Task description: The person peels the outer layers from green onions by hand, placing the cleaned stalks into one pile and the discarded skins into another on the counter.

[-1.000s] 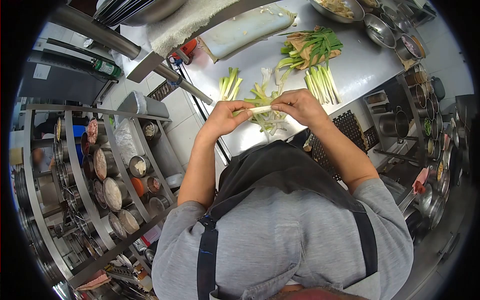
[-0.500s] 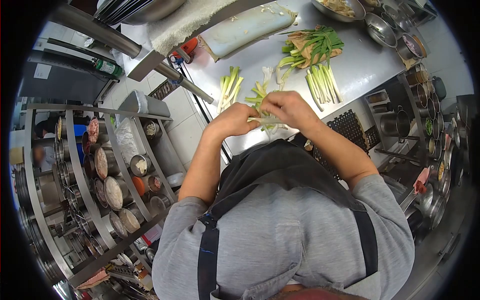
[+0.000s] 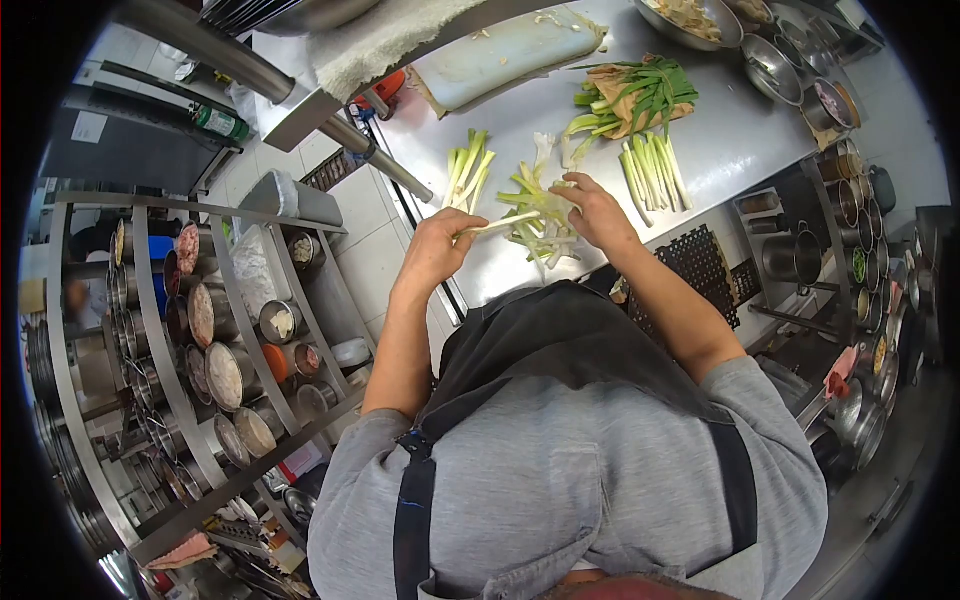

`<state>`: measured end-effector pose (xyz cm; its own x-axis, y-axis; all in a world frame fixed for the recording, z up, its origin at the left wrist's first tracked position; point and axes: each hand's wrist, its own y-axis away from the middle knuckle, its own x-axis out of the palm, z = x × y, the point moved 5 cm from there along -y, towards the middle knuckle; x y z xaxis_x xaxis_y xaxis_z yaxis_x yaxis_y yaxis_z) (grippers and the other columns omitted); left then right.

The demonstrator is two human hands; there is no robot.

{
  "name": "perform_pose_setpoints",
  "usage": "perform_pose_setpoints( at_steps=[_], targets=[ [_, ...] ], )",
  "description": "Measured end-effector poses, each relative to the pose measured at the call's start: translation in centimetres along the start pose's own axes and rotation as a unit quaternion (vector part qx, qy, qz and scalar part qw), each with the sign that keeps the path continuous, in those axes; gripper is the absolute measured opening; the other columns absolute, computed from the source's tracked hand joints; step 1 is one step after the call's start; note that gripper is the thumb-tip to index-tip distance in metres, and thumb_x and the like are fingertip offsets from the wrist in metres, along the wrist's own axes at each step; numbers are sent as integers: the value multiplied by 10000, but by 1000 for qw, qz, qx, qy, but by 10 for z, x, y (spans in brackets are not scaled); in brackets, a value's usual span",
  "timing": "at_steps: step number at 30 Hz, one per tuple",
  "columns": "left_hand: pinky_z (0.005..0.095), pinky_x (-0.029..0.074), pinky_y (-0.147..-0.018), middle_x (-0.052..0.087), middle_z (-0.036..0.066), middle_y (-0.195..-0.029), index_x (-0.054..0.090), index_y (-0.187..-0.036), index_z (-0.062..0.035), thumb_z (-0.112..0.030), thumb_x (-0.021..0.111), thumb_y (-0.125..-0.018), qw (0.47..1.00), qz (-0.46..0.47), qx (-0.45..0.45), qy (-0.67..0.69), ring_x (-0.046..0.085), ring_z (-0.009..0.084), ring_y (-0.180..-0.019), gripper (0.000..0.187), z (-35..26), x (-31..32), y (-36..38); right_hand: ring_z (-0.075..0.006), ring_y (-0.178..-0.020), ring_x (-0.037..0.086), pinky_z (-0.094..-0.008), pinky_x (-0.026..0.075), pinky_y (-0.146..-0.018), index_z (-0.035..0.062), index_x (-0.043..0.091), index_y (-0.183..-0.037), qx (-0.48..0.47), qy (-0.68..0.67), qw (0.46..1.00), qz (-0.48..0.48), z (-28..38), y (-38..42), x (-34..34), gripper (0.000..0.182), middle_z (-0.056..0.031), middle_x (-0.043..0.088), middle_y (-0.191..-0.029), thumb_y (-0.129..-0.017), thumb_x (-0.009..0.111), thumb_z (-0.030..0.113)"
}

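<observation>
My left hand (image 3: 440,243) is closed around one end of a pale green onion stalk (image 3: 505,223), which points right over a loose pile of peeled leaves and trimmings (image 3: 545,240). At the right side of that pile is my right hand (image 3: 597,213), its fingers apart. A small group of green onions (image 3: 467,168) lies just beyond my left hand. To the right, several white-and-green stalks (image 3: 655,172) lie side by side. Behind them rests a leafy green bunch (image 3: 655,95) with brown wrapping.
On the steel table (image 3: 725,140), a pale wrapped slab (image 3: 510,60) lies at the back, with metal bowls (image 3: 772,68) at the back right. A shelf rack (image 3: 140,370) with pots stands left. A table post (image 3: 375,160) rises near my left hand.
My hands have moved apart. The left moved left with the stalk; the right came off it and opened. More of the trimmings pile shows between them.
</observation>
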<state>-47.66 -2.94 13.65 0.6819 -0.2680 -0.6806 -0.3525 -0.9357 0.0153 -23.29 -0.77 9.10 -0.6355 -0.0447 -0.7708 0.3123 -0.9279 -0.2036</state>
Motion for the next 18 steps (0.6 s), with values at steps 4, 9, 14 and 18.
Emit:
perform_pose_setpoints(
  at_steps=[4,9,14,18],
  targets=[
    [353,495,-724,641,121,-903,683,-938,-51,-10,627,-774,998,-42,25,28,624,296,-809,178,-7,0,-1,-313,-863,622,-380,498,-760,78,646,-1096,40,-186,982,1,26,-10,-25,289,-165,628,-1026,-815,644,143],
    [348,496,-738,633,118,-879,654,-913,-24,-13,654,-751,977,-100,187,16,621,297,-827,163,-41,-1,-14,-266,-654,627,-318,505,-632,-2,665,-1007,62,-143,981,118,35,-1,-16,247,-129,649,-718,-848,648,186],
    [340,497,-738,648,125,-884,647,-989,-26,-32,667,-761,992,-70,94,45,630,282,-815,229,-36,1,-21,-84,-601,591,-213,472,-516,-34,670,-988,235,-473,845,87,16,9,-15,223,-56,640,-718,-812,681,101],
    [285,488,-702,671,85,-875,636,-1063,-36,-69,678,-805,986,69,-53,142,619,168,-748,263,-17,17,-20,-80,-595,582,-216,463,-520,5,682,-993,231,-436,868,60,11,17,-25,212,-38,646,-719,-789,688,63]
  ],
)
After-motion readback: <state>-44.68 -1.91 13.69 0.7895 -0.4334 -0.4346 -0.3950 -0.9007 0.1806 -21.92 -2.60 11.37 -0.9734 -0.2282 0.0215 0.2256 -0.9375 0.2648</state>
